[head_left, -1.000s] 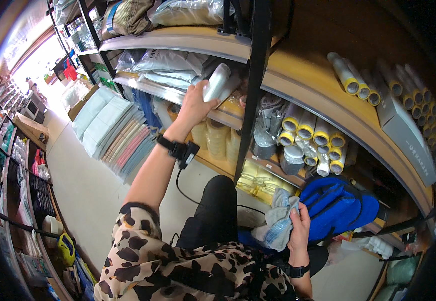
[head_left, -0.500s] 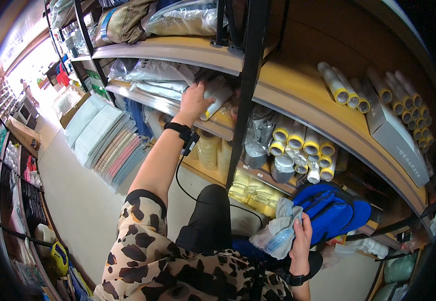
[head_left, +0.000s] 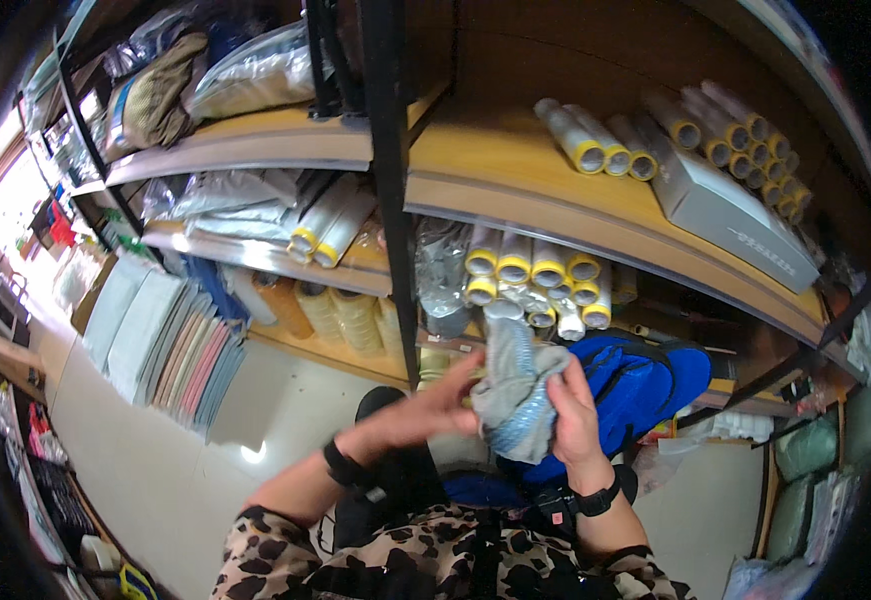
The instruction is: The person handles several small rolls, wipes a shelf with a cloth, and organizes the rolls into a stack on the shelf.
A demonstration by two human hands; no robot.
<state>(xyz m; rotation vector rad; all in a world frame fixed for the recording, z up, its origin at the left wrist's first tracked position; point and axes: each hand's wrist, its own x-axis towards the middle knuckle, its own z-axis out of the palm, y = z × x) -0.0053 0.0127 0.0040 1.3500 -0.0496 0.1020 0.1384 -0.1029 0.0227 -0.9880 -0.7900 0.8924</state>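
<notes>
My right hand (head_left: 577, 415) is closed on a crumpled grey cloth (head_left: 523, 385) with a blue patterned band. The thumb and fingers press on its right side. My left hand (head_left: 425, 410) is at the cloth's left edge, smeared by motion. Its fingertips run in beside or behind the cloth, so I cannot tell whether they grip it. Both hands are above my lap, in front of the shelves. Just beyond the right hand lies a blue bag (head_left: 635, 395).
Yellow-ended film rolls (head_left: 545, 265) are stacked on the right shelves near a long grey box (head_left: 730, 220). More rolls (head_left: 333, 225) lie on the left shelf. Folded cloths (head_left: 170, 350) are piled on the floor at left. A black shelf post (head_left: 392, 190) divides the racks.
My left hand has come down from the film rolls on the left shelf to the grey cloth. The right hand has raised the cloth slightly and brought it left. The view has shifted right.
</notes>
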